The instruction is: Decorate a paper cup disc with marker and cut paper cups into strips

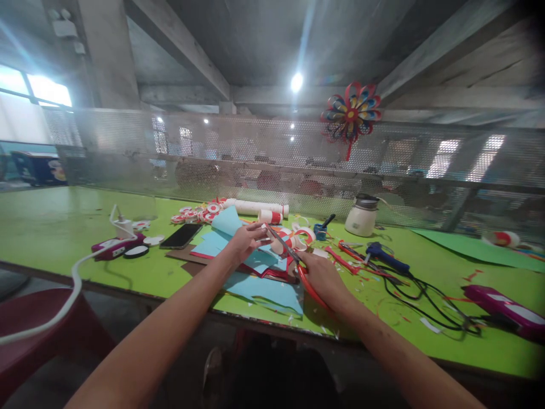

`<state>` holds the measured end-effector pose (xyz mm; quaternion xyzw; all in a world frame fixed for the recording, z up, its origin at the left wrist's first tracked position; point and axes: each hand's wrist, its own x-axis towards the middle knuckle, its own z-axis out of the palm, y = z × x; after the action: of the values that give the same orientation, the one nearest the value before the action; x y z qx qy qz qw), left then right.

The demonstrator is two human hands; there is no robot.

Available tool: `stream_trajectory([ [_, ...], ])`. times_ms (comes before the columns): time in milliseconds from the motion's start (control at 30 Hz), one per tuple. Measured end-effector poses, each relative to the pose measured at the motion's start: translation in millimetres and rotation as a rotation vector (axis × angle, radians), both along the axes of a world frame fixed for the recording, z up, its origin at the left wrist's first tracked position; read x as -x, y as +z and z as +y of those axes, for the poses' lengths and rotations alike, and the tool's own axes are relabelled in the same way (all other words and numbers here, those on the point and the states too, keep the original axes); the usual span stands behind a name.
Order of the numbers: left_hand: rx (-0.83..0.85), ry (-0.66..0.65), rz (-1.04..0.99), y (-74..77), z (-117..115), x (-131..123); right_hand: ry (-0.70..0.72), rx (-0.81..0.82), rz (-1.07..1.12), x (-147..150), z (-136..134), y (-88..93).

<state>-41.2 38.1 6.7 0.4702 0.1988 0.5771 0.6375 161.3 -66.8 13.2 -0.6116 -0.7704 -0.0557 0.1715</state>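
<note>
My right hand (326, 278) is closed round the orange handles of a pair of scissors (293, 254), whose blades point up and left. The scissor tips reach close to the fingers of my left hand (247, 241). Those fingers pinch a small white piece of paper (264, 227), whose outline is hard to make out. Beneath both hands lie light blue paper sheets (266, 292), with red paper and a brown board (181, 263) among them. Curled red and white paper strips (301, 237) rest just beyond the scissors.
A phone (181, 236) and a purple power strip (117, 245) lie left. On the right are a blue glue gun (387, 257) with its black cable, red-handled pliers (343, 261), a cream pot (361, 216) and another purple power strip (506, 309). A paper flower (351, 115) stands behind.
</note>
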Motion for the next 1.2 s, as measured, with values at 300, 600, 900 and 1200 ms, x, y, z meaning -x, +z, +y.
stream_trajectory([
  [300, -0.035, 0.028, -0.009, 0.1, 0.0, -3.3, -0.021, 0.004, 0.004, 0.9, 2.0, 0.1],
  [600, -0.039, 0.027, -0.007, 0.4, 0.0, -3.1, -0.020, 0.017, -0.005, 0.7, 2.4, 0.3],
  [900, -0.027, 0.011, -0.003, 0.2, 0.5, -3.5, -0.041, 0.012, -0.017, 2.2, 0.9, 1.6],
  [1200, -0.035, 0.016, 0.013, -1.1, 1.1, -2.2, -0.052, 0.021, -0.041, 0.4, 0.9, 2.8],
])
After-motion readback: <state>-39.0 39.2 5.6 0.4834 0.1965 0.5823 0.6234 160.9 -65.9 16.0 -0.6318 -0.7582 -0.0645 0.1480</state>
